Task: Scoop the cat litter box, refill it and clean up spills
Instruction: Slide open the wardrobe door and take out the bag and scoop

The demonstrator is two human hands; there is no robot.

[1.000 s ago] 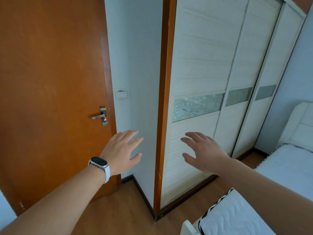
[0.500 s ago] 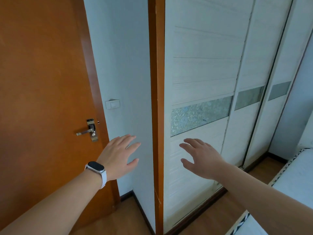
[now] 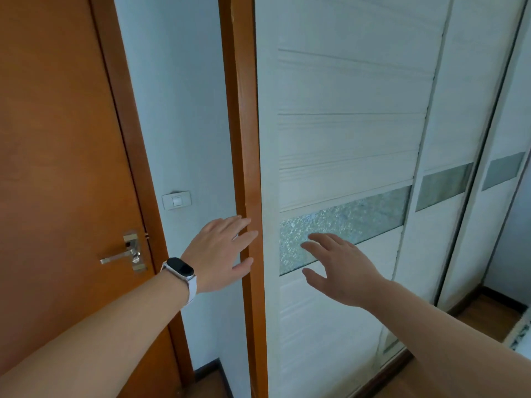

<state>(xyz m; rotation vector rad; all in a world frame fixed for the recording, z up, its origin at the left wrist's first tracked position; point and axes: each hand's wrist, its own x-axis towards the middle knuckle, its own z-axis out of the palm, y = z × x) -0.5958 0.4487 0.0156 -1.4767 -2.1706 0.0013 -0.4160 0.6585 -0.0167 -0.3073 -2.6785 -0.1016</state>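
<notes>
Left hand and right hand stretch forward, fingers spread.

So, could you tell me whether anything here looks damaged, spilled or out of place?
Nothing stands out. The wooden door, light switch and wardrobe doors look intact; the glass panel has a crackled look that seems patterned, not broken. No spill shows on the floor.

Right hand covers part of frosted glass strip. Left hand: fingertips over wooden post, contact unclear. Door, wardrobe cut off at top. Bed corner clipped at right edge.
</notes>
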